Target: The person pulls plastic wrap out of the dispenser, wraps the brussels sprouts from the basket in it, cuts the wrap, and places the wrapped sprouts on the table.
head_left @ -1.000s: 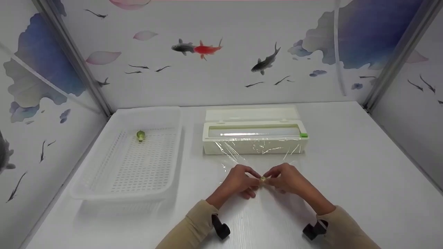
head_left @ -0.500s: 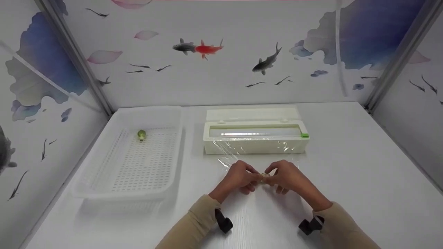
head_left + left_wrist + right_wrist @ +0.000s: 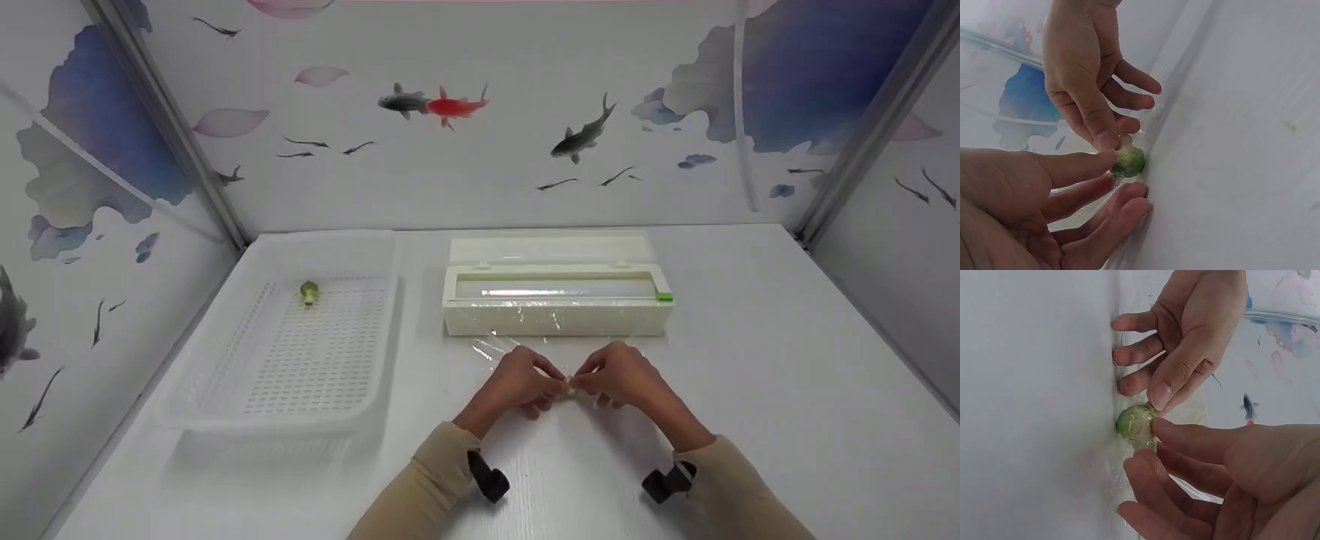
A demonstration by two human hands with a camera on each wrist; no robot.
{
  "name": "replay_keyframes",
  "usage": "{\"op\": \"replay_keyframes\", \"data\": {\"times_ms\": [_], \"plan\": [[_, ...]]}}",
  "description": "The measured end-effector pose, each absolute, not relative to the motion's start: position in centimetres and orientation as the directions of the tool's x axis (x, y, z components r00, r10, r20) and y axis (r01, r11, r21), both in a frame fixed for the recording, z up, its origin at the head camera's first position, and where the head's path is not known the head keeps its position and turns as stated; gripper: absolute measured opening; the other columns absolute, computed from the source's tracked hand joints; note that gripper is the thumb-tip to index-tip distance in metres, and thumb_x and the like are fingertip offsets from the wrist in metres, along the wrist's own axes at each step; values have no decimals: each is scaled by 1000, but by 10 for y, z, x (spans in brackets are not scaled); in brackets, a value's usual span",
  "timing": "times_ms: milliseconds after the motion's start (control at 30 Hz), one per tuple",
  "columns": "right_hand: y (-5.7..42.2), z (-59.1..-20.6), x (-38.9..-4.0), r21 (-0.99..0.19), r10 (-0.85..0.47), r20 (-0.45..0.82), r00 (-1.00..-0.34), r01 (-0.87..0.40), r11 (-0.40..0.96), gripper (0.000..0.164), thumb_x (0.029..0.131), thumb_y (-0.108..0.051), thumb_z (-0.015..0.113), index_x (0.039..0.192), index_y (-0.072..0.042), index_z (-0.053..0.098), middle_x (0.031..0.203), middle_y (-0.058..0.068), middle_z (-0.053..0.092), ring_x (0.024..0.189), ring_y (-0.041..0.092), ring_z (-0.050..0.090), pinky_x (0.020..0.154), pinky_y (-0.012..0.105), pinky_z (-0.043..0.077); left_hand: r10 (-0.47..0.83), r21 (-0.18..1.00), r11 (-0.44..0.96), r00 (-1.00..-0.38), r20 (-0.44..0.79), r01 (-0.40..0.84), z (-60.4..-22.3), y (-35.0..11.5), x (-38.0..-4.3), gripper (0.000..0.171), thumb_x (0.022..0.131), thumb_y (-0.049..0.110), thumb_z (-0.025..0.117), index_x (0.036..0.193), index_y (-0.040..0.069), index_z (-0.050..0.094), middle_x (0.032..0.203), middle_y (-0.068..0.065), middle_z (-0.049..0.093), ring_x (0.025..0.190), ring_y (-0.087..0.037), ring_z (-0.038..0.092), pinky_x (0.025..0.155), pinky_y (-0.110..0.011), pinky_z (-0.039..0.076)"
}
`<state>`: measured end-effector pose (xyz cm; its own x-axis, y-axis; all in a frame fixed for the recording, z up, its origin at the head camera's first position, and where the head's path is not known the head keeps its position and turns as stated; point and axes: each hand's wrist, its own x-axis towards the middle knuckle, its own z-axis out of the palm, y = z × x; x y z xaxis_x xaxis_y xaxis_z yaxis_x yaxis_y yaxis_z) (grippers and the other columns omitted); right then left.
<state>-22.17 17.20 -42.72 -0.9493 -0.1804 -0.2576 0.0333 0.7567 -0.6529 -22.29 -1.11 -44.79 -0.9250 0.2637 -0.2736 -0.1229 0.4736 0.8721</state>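
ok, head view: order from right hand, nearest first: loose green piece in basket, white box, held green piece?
1. Held green piece, at the right hand.
2. White box, straight ahead.
3. Loose green piece, left, in the basket.

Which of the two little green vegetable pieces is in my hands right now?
The held piece between your left hand and right hand; the other piece sits in the white basket.

Tan sleeves (image 3: 420, 487), black wrist cameras (image 3: 493, 486).

Glossy plastic film (image 3: 555, 320), matt plastic basket (image 3: 319, 352)
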Motion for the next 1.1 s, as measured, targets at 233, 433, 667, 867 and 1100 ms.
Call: {"op": "replay_keyframes", "data": {"times_ms": [233, 433, 667, 867, 1100], "plan": [[173, -430, -224, -700, -207, -286, -935, 57, 712, 22, 90, -17, 74, 106, -2, 74, 75, 8, 74, 55, 16, 67, 51, 31, 59, 262, 891, 442, -935, -241, -106, -452, -11, -225, 10, 91, 12, 72, 94, 5, 78, 65, -10, 71, 48, -9, 59, 45, -25, 56], [174, -433, -224, -706, -199, -298, -934, 76, 704, 23, 88, -15, 76, 107, -2, 73, 74, 8, 75, 51, 15, 66, 49, 30, 58, 269, 904, 403, -926, -264, -141, -452, -11, -225, 13, 94, 9, 66, 96, 1, 76, 64, -5, 65, 49, -10, 58, 46, -27, 58], [176, -437, -227, -720, -203, -277, -939, 64, 691, 20, 90, -17, 74, 103, -2, 75, 72, 7, 73, 53, 14, 66, 50, 30, 58, 233, 918, 372, -943, -239, -141, -450, -8, -224, 12, 93, 9, 69, 99, 4, 78, 58, -4, 61, 44, -10, 56, 43, -27, 56], [176, -436, -229, -720, -200, -291, -936, 77, 690, 27, 91, -18, 73, 111, 1, 71, 77, 8, 75, 55, 15, 68, 53, 30, 59, 231, 921, 343, -934, -274, -185, -453, -6, -224, 10, 94, 11, 68, 97, 6, 75, 61, -5, 63, 44, -12, 60, 43, -27, 56], [174, -439, -228, -727, -207, -328, -922, 107, 678, 29, 94, -16, 68, 116, 3, 65, 76, 11, 76, 53, 17, 69, 51, 31, 59, 220, 916, 342, -930, -296, -210, -455, -7, -224, 10, 96, 13, 65, 97, 6, 72, 67, -9, 69, 46, -13, 62, 44, -28, 57]]}}
